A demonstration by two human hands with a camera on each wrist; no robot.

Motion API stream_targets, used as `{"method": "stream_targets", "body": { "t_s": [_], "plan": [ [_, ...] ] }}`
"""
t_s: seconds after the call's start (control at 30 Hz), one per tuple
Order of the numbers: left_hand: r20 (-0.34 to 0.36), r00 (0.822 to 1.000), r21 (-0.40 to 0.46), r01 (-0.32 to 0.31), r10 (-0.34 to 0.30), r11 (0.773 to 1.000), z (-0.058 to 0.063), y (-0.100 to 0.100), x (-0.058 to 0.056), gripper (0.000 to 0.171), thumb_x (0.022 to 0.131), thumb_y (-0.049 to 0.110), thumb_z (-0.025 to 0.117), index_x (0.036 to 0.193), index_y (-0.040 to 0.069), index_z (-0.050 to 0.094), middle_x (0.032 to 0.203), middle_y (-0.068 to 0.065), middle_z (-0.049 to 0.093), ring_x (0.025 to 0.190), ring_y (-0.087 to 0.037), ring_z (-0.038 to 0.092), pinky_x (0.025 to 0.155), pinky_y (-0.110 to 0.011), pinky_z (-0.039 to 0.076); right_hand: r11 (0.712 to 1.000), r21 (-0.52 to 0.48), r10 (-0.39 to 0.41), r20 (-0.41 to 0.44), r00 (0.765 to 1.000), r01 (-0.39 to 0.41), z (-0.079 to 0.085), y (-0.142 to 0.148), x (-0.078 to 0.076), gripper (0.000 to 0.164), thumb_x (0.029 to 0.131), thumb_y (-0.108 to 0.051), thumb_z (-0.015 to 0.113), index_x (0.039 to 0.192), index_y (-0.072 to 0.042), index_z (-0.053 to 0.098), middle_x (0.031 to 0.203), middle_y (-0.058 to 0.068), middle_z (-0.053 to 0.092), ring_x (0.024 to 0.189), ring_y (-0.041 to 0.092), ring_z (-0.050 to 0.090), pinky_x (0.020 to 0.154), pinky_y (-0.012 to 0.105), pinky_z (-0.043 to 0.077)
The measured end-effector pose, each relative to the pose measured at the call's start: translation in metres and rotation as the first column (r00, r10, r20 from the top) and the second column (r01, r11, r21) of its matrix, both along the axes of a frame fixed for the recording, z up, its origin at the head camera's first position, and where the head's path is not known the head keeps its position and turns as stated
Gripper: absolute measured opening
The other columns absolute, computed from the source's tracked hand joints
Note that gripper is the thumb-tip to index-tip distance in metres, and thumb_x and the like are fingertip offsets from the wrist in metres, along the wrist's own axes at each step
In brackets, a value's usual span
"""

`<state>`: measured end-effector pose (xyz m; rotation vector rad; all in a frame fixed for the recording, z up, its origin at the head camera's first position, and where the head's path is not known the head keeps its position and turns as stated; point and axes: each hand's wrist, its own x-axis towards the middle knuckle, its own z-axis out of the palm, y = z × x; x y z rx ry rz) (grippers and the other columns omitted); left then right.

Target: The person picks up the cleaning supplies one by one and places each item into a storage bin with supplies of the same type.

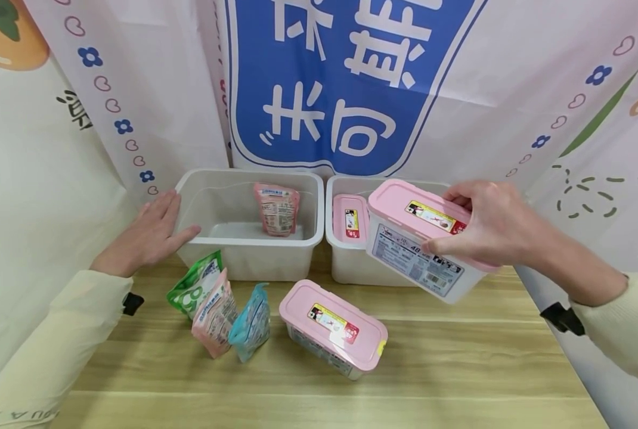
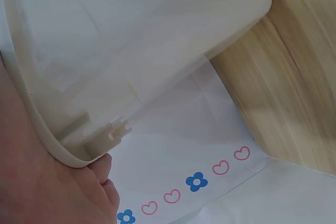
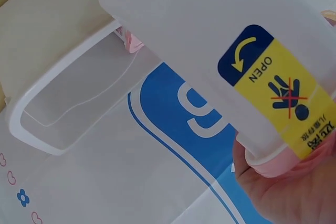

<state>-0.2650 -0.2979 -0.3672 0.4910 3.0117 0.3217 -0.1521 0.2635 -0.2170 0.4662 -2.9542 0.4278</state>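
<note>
My right hand (image 1: 493,223) grips a clear plastic box with a pink lid (image 1: 423,238), fingers at the lid's far side and thumb at the near side. The box tilts over the front of the right white bin (image 1: 351,268); its yellow OPEN label (image 3: 278,87) shows in the right wrist view. Inside that bin lies another pink-lidded box (image 1: 349,217). At the left end of the left white bin (image 1: 249,262), my left hand (image 1: 149,232) rests against the rim (image 2: 39,121) with extended fingers. A pink pouch (image 1: 278,210) stands in this left bin.
In front of the left bin stand a green pouch (image 1: 195,286), a pink pouch (image 1: 215,316) and a blue pouch (image 1: 251,325). Another pink-lidded box (image 1: 332,325) sits on the wooden table (image 1: 458,381). A printed cloth (image 1: 179,89) hangs behind the bins.
</note>
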Motion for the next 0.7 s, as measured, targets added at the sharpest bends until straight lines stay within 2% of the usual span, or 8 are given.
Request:
{"method": "stream_targets", "body": {
  "t_s": [0.23, 0.7],
  "plan": [
    [0.031, 0.999, 0.010, -0.013, 0.013, 1.000, 0.002, 0.001, 0.002, 0.099, 0.109, 0.062, 0.035, 0.164, -0.006, -0.010, 0.174, -0.028, -0.016, 0.163, -0.049, -0.008, 0.131, -0.067, -0.003, 0.999, -0.012, -0.049, 0.022, 0.999, 0.049, 0.006, -0.005, -0.008, 0.070, 0.077, -0.049, 0.090, 0.123, -0.001, 0.069, 0.099, 0.015, 0.076, 0.072, 0.021, 0.070, 0.059, 0.029, 0.057],
    [0.015, 1.000, 0.006, -0.021, 0.021, 1.000, 0.000, 0.003, 0.002, 0.098, 0.109, 0.063, 0.033, 0.164, -0.006, -0.009, 0.173, -0.026, -0.019, 0.163, -0.050, -0.007, 0.131, -0.069, -0.002, 0.996, -0.001, -0.086, 0.018, 0.996, 0.086, 0.010, -0.007, -0.024, 0.072, 0.077, -0.056, 0.088, 0.121, -0.002, 0.070, 0.099, 0.016, 0.076, 0.072, 0.022, 0.071, 0.058, 0.030, 0.055]
  ]
}}
